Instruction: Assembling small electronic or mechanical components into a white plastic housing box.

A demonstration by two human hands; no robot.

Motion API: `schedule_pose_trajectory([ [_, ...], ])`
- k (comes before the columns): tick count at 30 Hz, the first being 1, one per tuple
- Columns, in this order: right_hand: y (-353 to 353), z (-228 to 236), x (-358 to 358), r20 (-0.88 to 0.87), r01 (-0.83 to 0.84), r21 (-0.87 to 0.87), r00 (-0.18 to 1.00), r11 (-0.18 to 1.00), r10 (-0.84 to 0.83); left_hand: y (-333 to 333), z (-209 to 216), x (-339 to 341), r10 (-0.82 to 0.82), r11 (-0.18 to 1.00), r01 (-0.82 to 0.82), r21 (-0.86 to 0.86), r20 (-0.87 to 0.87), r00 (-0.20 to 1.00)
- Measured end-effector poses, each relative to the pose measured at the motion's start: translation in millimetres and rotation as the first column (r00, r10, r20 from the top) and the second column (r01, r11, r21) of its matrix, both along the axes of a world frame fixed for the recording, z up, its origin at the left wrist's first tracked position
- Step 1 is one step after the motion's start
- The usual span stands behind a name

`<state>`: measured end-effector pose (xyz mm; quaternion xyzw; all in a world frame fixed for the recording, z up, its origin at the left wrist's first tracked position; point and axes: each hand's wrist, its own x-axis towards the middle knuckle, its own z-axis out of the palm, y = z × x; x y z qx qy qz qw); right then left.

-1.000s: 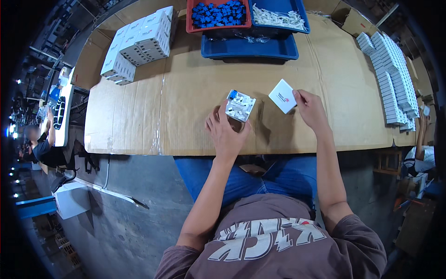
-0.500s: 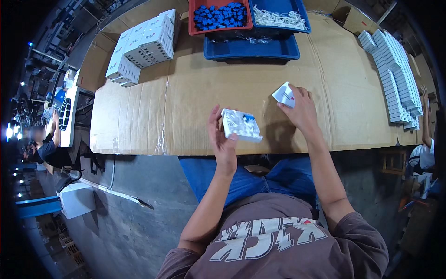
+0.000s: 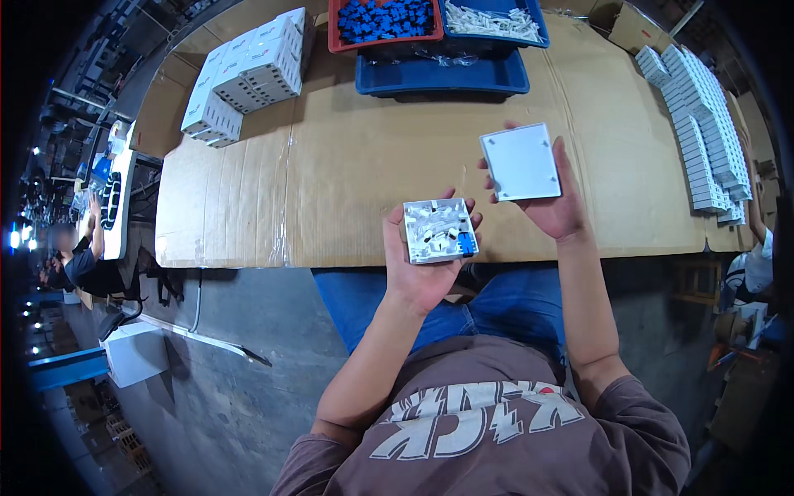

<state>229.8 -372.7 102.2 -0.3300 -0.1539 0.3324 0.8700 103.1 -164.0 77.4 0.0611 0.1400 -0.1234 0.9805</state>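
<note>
My left hand (image 3: 418,277) cradles a shallow square white plastic box (image 3: 420,258) with its open side up, just above the table's near edge. Inside it lie small white pieces, a clear plastic bag and a blue piece (image 3: 466,243) at the right corner. To the right and a little farther off, my right hand (image 3: 564,211) grips a flat square white cover (image 3: 521,163). The cover's inner face is toward me, with small pegs near its corners. Box and cover are apart, both held off the cardboard-covered table (image 3: 356,190).
At the far side stand a red bin (image 3: 335,45) of blue pieces, a blue bin (image 3: 542,40) of white pieces and a lower blue tray (image 3: 442,83). Stacked white boxes (image 3: 256,70) are at the left; more stacks (image 3: 707,140) line the right. Other people (image 3: 83,252) sit at both sides.
My right hand has turned the cover from its printed face to its inner face. My left hand has levelled the box and moved slightly right, so its contents show from above.
</note>
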Motion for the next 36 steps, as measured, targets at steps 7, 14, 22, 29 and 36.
schedule_pose_trajectory([
  [7,29.8,1.6,-8.8,0.192,0.007,-0.284,0.98,0.959,0.05,-7.4,8.2,-7.3,-0.037,0.998,0.044,0.04,-0.164,0.986],
  [14,43.3,5.6,-24.2,0.44,0.116,-0.601,0.874,0.791,0.206,-10.8,7.6,-12.7,-0.066,0.994,0.078,0.072,-0.158,0.985],
  [22,40.3,2.0,-31.4,0.469,0.092,-0.666,0.823,0.74,0.32,-14.3,6.3,-12.3,-0.045,0.996,0.055,0.076,-0.132,0.99],
  [29,40.2,-2.4,-35.7,0.512,0.086,-0.664,0.776,0.742,0.368,-18.4,12.6,-12.6,-0.021,0.983,0.063,0.174,-0.235,0.972],
  [36,42.1,-5.9,-39.7,0.486,0.059,-0.743,0.734,0.667,0.476,-20.8,13.4,-13.0,-0.012,0.97,0.083,0.23,-0.293,0.956],
])
